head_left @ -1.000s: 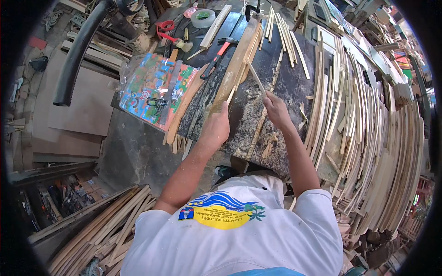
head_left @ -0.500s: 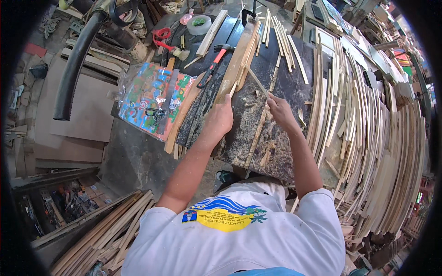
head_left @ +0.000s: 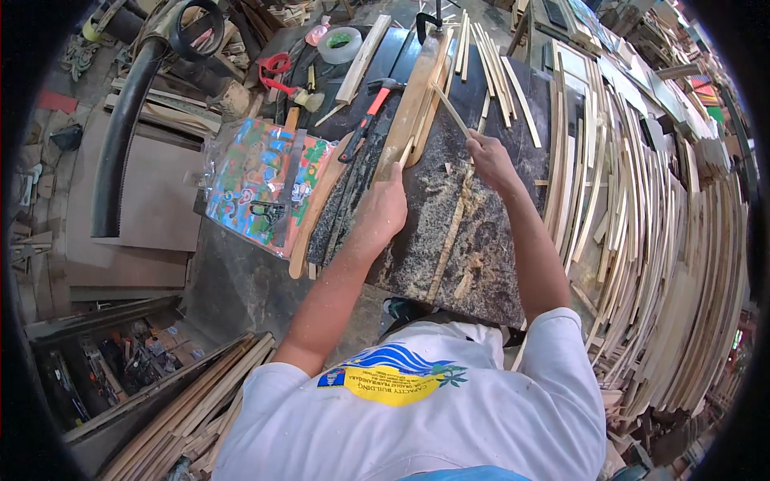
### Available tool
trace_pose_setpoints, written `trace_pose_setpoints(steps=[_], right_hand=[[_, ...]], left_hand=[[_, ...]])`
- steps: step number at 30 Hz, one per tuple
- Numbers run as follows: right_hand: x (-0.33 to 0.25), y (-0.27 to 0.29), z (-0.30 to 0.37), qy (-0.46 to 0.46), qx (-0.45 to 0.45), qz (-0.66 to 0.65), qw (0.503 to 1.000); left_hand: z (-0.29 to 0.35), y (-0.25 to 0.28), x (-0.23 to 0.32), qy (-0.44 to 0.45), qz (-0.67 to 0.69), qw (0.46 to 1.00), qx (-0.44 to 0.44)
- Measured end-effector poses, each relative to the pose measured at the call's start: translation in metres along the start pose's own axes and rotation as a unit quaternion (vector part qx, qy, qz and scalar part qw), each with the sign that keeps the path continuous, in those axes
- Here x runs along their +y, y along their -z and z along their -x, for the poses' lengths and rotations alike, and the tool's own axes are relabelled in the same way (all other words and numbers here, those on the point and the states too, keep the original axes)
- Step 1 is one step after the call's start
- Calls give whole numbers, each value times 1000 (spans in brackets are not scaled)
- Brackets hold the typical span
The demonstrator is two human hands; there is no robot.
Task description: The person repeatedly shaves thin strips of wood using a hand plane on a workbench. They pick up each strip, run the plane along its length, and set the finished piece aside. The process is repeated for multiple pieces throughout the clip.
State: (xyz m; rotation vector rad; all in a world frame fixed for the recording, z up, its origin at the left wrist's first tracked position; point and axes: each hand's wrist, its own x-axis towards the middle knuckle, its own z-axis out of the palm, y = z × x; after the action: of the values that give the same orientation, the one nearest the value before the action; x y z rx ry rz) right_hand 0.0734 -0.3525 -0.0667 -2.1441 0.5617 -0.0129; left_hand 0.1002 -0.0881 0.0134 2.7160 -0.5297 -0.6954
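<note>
- Two bare hands work above the dark table (head_left: 525,164); both are closed, neither spread wide.
- Right hand (head_left: 491,162): fingers wrapped around the near end of a thin wooden stick (head_left: 451,110). The stick slants forward and left, its far tip at the right edge of the long board (head_left: 411,100); contact cannot be confirmed. The end grip probably leaves its length free.
- Left hand (head_left: 385,202): closed, apparently on the near end of a short pale strip (head_left: 407,151), thumb pointing forward along it. The strip lies beside the board's near end; this grip presumably steadies it.
- Black clamp (head_left: 427,30): mounted at the board's far end, presumably to prevent shifting.
- Hammer (head_left: 367,114): laid left of the board, likely for easy reach.
- Plastic-wrapped package (head_left: 245,160): lies flat at the table's left, with a flat grey bar (head_left: 290,180) across it.
- Open box (head_left: 104,318), lower left: contains jumbled tools (head_left: 120,361), too small to identify individually.
- Translucent roll (head_left: 340,40): lies flat, far left of the clamp; green shows inside its opening.
</note>
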Motion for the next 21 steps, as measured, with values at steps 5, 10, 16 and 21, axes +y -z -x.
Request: trace_pose_setpoints(steps=[5, 10, 16, 21], right_hand=[[-13, 7, -15, -26, -8, -14, 1000], [2, 5, -49, 10, 25, 6, 1000], [8, 6, -81, 5, 39, 8, 999], [8, 9, -107, -10, 51, -1, 999]], left_hand=[[-26, -7, -2, -26, -24, 999, 26], [-52, -4, 7, -46, -37, 997, 49], [-81, -1, 11, -50, -35, 996, 69], [-105, 19, 34, -47, -49, 996, 63]])
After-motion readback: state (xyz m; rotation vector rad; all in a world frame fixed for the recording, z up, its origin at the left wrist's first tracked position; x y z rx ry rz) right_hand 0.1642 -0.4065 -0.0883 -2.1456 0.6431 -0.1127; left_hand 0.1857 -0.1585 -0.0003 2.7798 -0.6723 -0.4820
